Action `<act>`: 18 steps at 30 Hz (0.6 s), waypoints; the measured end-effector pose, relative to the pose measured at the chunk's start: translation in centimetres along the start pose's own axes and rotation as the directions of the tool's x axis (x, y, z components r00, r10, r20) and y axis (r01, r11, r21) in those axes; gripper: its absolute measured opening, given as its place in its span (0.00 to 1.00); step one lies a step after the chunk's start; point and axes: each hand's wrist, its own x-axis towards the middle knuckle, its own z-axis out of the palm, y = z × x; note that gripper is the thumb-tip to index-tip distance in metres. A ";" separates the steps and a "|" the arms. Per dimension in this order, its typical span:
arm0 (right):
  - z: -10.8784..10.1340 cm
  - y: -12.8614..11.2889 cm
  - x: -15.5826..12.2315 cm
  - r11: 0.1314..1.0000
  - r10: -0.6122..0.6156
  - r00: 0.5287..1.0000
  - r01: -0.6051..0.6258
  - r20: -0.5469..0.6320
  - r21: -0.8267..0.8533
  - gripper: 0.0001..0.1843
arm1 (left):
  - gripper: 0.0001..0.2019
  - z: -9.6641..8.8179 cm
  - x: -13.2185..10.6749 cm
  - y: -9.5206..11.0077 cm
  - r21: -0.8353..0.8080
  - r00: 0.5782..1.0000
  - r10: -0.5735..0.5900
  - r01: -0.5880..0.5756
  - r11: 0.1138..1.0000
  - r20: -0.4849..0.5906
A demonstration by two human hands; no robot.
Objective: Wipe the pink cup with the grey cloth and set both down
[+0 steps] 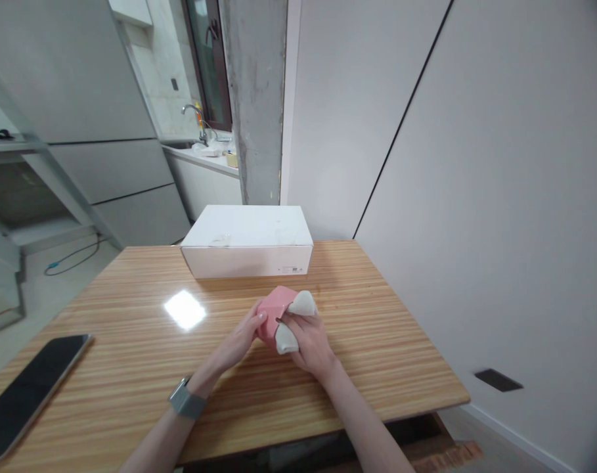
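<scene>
The left hand [240, 339] clasps a pink object [274, 306] while the right hand [310, 341], just beside it, clutches white cloth [303, 303] against it.

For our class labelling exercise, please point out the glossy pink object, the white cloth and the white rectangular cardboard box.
Glossy pink object [277, 302]: head view, upper part.
White cloth [303, 303]: head view, upper visible part.
White rectangular cardboard box [251, 226]: head view, top face.

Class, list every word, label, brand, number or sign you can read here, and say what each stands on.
No text is readable.
White box: tiny print and marks at the front's lower right, too small to read.
Pink object: no lettering visible.
Phone: dark screen, no text visible.
</scene>
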 end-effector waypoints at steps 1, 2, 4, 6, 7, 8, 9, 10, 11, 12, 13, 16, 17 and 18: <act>0.0 0.0 0.0 1.000 0.017 1.000 -0.016 -0.022 0.008 0.24 | 0.23 0.0 0.0 -0.2 -0.044 0.999 0.000 0.002 0.999 0.038; 0.0 0.1 0.0 1.000 0.023 0.999 -0.022 -0.044 0.013 0.23 | 0.23 -0.1 0.0 -0.4 -0.088 0.997 0.000 0.006 0.996 0.071; 0.1 0.0 -0.1 1.000 0.005 0.997 -0.005 -0.078 0.009 0.23 | 0.23 -0.1 0.1 -0.7 -0.168 0.995 0.002 0.015 0.986 0.099; 0.2 -0.1 -0.1 0.999 -0.046 0.997 0.045 -0.069 -0.012 0.24 | 0.22 -0.1 0.2 -0.7 -0.226 0.997 -0.047 0.058 0.972 0.058; 0.3 -0.3 -0.1 0.997 -0.078 0.996 0.076 -0.049 -0.026 0.24 | 0.22 -0.2 0.2 -0.6 -0.250 0.995 -0.095 0.097 0.963 0.022; 0.4 -0.5 -0.1 0.993 -0.113 0.993 0.112 -0.026 -0.040 0.24 | 0.23 -0.2 0.2 -0.4 -0.269 0.989 -0.150 0.141 0.953 -0.013; 0.5 -0.7 -0.1 0.988 -0.148 0.989 0.148 -0.005 -0.051 0.25 | 0.24 -0.2 0.1 -0.1 -0.279 0.979 -0.201 0.183 0.943 -0.036; 0.6 -0.9 -0.1 0.982 -0.181 0.983 0.181 0.014 -0.055 0.25 | 0.26 -0.2 0.0 0.1 -0.275 0.970 -0.236 0.214 0.937 -0.049; 0.7 -1.1 -0.2 0.977 -0.208 0.978 0.209 0.024 -0.051 0.25 | 0.26 -0.3 -0.1 0.4 -0.254 0.966 -0.251 0.229 0.940 -0.058; 0.8 -1.3 -0.2 0.973 -0.227 0.973 0.228 0.030 -0.040 0.25 | 0.25 -0.3 -0.2 0.7 -0.213 0.967 -0.247 0.228 0.950 -0.067; 0.9 -1.4 -0.2 0.971 -0.237 0.971 0.238 0.039 -0.025 0.24 | 0.24 -0.3 -0.3 1.0 -0.158 0.969 -0.234 0.219 0.963 -0.077; 1.1 -1.3 -0.3 0.980 -0.197 0.976 0.196 0.088 0.015 0.23 | 0.19 -0.2 -0.3 1.6 0.022 0.975 -0.202 0.204 0.979 -0.089; 1.0 -1.1 -0.4 0.985 -0.171 0.980 0.171 0.100 0.018 0.23 | 0.18 -0.2 -0.3 1.6 0.062 0.979 -0.184 0.189 0.980 -0.086; 1.0 -1.0 -0.4 0.989 -0.148 0.983 0.147 0.106 0.016 0.23 | 0.18 -0.2 -0.2 1.7 0.087 0.984 -0.156 0.163 0.983 -0.084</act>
